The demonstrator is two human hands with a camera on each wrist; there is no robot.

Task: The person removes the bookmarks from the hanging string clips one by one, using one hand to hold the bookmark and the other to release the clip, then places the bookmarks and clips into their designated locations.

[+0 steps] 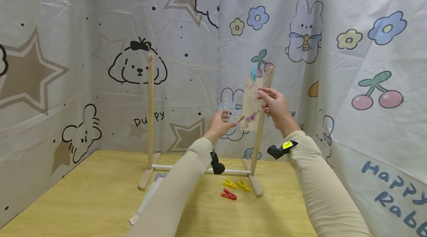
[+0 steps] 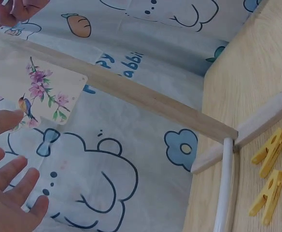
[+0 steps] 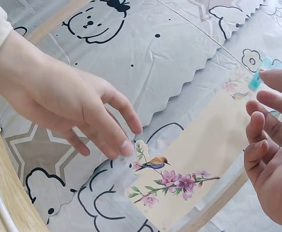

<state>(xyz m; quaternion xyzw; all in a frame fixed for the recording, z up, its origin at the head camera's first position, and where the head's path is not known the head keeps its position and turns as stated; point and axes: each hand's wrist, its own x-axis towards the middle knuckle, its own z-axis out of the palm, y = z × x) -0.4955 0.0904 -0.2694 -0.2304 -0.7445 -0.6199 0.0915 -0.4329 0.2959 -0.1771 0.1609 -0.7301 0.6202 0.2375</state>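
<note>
A cream card [image 1: 250, 100] printed with pink blossoms and a bird hangs from a thin cord [image 1: 207, 67], held at its top by a light-blue clothespin [image 1: 254, 73]. My left hand [image 1: 220, 124] is beside the card's lower left, its fingers spread and thumb by the printed bird [image 2: 24, 104]. At the card's upper right edge is my right hand [image 1: 275, 107], fingers loosely bent. In the right wrist view, that thumb overlaps the blue clothespin [image 3: 253, 85], while the fingers grip nothing visible.
The cord runs between two wooden posts [image 1: 151, 111] joined by a white bar [image 1: 233, 172]. Two yellow clothespins [image 1: 229, 183] and a red clothespin [image 1: 228, 194] lie on the wooden table [image 1: 100, 192]. More printed cards [image 1: 146, 198] lie partly behind the left sleeve. Patterned curtains surround the table.
</note>
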